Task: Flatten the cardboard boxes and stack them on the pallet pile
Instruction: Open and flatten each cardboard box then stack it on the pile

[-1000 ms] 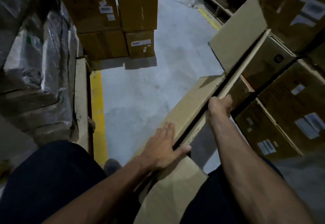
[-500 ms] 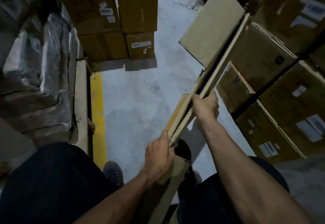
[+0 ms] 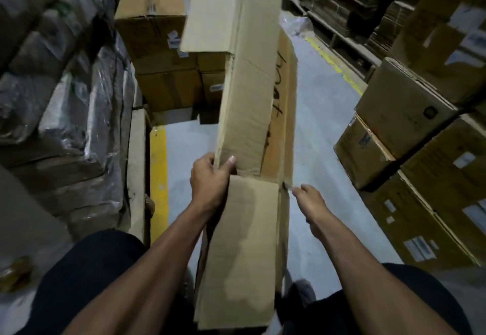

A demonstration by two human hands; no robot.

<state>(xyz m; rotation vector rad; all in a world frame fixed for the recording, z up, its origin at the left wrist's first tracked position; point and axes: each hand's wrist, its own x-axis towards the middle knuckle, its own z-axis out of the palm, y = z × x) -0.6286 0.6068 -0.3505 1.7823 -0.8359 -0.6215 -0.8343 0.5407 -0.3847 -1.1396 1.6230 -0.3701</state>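
left hand (image 3: 209, 186) grips the near-left edge of the flattened cardboard box (image 3: 249, 113), thumb curled over the panel face. right hand (image 3: 311, 204) sits at the box's right edge near the flap seam, fingers extended toward it; whether they pinch the edge cannot be told. the box hangs between both hands above the concrete floor (image 3: 320, 129), long axis running straight away from the person, far flaps raised, near flap down between the legs (handwriting shows on the inner panel). judged: the left hand carries the load. stacked boxes (image 3: 410, 113) stand right; wrapped goods (image 3: 65, 92) left.
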